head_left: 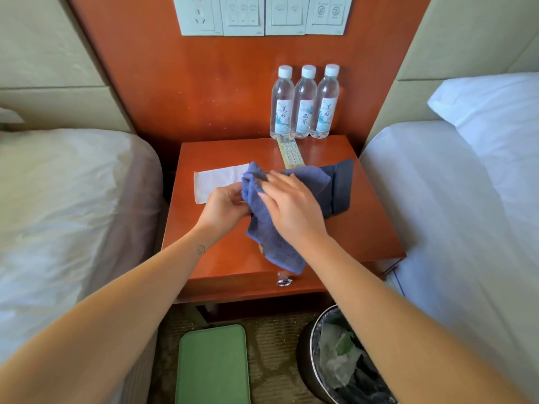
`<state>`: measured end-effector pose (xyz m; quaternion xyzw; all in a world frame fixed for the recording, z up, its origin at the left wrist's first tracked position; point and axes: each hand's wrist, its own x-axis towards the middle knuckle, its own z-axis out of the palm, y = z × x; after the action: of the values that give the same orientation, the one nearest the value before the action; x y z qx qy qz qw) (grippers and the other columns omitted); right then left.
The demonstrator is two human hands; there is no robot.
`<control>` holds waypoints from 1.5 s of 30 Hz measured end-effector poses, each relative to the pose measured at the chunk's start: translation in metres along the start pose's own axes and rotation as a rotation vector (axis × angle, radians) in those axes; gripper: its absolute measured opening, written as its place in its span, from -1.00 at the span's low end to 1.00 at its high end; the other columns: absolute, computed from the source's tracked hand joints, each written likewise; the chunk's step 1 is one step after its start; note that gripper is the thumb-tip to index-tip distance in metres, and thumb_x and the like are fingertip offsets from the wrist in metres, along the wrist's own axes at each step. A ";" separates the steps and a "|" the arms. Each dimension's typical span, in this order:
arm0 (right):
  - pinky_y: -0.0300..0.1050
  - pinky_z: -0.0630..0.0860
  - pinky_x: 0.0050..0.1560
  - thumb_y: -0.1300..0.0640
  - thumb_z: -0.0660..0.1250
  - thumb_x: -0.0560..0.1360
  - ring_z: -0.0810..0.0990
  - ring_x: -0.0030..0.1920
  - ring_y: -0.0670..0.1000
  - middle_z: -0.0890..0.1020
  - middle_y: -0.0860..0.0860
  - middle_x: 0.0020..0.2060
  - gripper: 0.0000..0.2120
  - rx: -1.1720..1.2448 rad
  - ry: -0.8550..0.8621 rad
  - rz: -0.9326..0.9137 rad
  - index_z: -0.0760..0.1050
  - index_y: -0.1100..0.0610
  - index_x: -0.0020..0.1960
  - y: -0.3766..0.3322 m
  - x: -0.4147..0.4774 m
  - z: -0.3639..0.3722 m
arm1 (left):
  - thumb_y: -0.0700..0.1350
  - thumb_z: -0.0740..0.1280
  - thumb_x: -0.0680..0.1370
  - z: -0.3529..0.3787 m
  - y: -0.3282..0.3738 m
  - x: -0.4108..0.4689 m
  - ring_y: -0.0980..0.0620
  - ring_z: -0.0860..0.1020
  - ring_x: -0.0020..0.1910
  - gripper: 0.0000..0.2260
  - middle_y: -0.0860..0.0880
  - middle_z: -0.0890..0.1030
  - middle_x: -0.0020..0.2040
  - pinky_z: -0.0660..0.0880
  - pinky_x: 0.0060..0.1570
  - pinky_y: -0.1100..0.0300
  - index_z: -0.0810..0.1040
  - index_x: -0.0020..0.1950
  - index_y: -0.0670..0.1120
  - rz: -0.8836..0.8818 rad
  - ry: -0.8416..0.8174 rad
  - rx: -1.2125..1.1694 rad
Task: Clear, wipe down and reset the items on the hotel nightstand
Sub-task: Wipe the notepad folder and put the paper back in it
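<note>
A blue cloth (pixel 309 182) is bunched over the middle of the red-brown nightstand (pixel 364 228), one end hanging past the front edge. My left hand (pixel 223 207) grips the cloth's left edge. My right hand (pixel 291 204) lies flat on top of the cloth with straight fingers. A white paper sheet (pixel 215 182) lies on the left of the top, partly under the cloth. A pale remote control (pixel 288 151) lies at the back, its near end hidden by the cloth. Three water bottles (pixel 304 103) stand in a row against the back panel.
Beds with white linen flank the nightstand on the left (pixel 67 205) and right (pixel 455 199). On the floor below sit a green tray (pixel 213 365) and a lined waste bin (pixel 338 360) with rubbish. A switch and socket panel (pixel 262 14) is on the wall.
</note>
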<state>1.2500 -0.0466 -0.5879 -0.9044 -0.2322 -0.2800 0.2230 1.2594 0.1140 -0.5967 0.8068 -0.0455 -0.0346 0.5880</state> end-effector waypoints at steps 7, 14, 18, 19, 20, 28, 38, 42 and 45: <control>0.04 0.44 -0.13 0.22 0.21 0.56 0.54 -0.19 0.20 0.61 0.13 -0.22 -0.82 -0.124 0.044 0.226 0.55 0.21 -0.12 0.081 -0.002 -0.055 | -0.31 0.39 0.54 0.002 0.002 -0.005 0.26 0.64 -0.03 -0.73 0.08 0.68 0.03 0.53 -0.02 0.40 0.58 0.18 -0.05 0.005 -0.045 -0.012; 0.03 0.40 -0.20 0.13 0.11 0.60 0.49 -0.22 0.18 0.53 0.15 -0.31 -0.74 -0.139 0.097 0.344 0.36 0.17 -0.25 0.105 -0.019 -0.069 | -0.24 0.40 0.54 0.007 0.003 -0.010 0.34 0.60 -0.08 -0.78 0.17 0.66 -0.06 0.51 -0.04 0.39 0.57 0.06 0.07 0.112 0.033 0.151; -0.02 0.32 -0.27 0.17 0.12 0.56 0.44 -0.26 0.19 0.51 0.17 -0.33 -0.78 -0.083 0.117 0.448 0.29 0.14 -0.27 0.106 -0.037 -0.078 | -0.33 0.38 0.52 0.010 -0.010 -0.022 0.39 0.57 -0.01 -0.69 0.24 0.63 -0.01 0.51 0.07 0.35 0.60 0.08 0.08 0.402 0.050 0.285; -0.01 0.31 -0.28 0.15 0.12 0.56 0.44 -0.27 0.20 0.52 0.18 -0.32 -0.76 -0.053 0.102 0.521 0.33 0.19 -0.27 0.108 -0.041 -0.080 | -0.39 0.36 0.51 0.011 -0.017 -0.024 0.35 0.56 0.09 -0.69 0.19 0.63 0.06 0.49 0.19 0.28 0.63 0.09 0.00 0.509 0.031 0.337; -0.01 0.30 -0.28 0.14 0.13 0.57 0.43 -0.28 0.20 0.53 0.17 -0.33 -0.74 -0.024 0.077 0.587 0.36 0.22 -0.26 0.112 -0.045 -0.080 | -0.43 0.34 0.49 0.012 -0.025 -0.024 0.25 0.56 0.17 -0.70 0.10 0.65 0.10 0.44 0.31 0.22 0.65 0.06 -0.08 0.604 0.016 0.395; 0.00 0.33 -0.16 0.08 0.11 0.64 0.52 -0.07 0.24 0.58 0.14 -0.15 -0.75 -0.010 -0.173 0.740 0.37 0.15 -0.18 0.109 -0.042 -0.051 | -0.41 0.22 0.50 -0.003 -0.053 -0.034 0.05 0.36 0.44 -0.47 0.05 0.45 0.42 0.35 0.42 0.01 0.44 0.39 0.03 0.452 -0.269 0.669; 0.15 0.01 0.48 -0.09 -0.06 0.64 0.04 0.55 0.11 0.13 0.01 0.56 -0.49 -0.254 -0.600 0.673 0.09 0.00 0.56 0.091 -0.028 0.017 | 0.56 -0.09 0.34 -0.013 -0.053 -0.012 0.05 -0.30 0.55 0.01 0.03 -0.14 0.61 -0.33 0.49 -0.15 -0.14 0.61 -0.03 0.099 -0.382 1.141; 0.01 0.18 0.35 -0.04 -0.09 0.60 0.27 0.43 0.04 0.37 -0.05 0.45 -0.52 -0.203 -0.519 0.327 0.31 0.00 0.45 0.034 -0.018 0.045 | 0.60 -0.15 0.30 -0.013 -0.053 -0.009 0.03 -0.25 0.57 0.06 0.03 -0.11 0.62 -0.29 0.50 -0.19 -0.13 0.61 -0.06 0.122 -0.373 1.168; -0.02 0.08 0.47 0.01 0.06 0.64 0.22 0.49 -0.02 0.37 -0.07 0.46 -0.58 0.005 -0.564 0.273 0.31 0.02 0.47 0.003 -0.016 0.063 | 0.64 -0.17 0.26 -0.014 -0.057 -0.010 0.00 -0.20 0.58 0.10 0.05 -0.03 0.62 -0.25 0.49 -0.23 -0.11 0.61 -0.04 0.171 -0.331 1.131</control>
<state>1.2652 -0.0207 -0.6453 -0.9687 -0.1620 0.0149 0.1877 1.2530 0.1460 -0.6462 0.9722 -0.2127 -0.0830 0.0527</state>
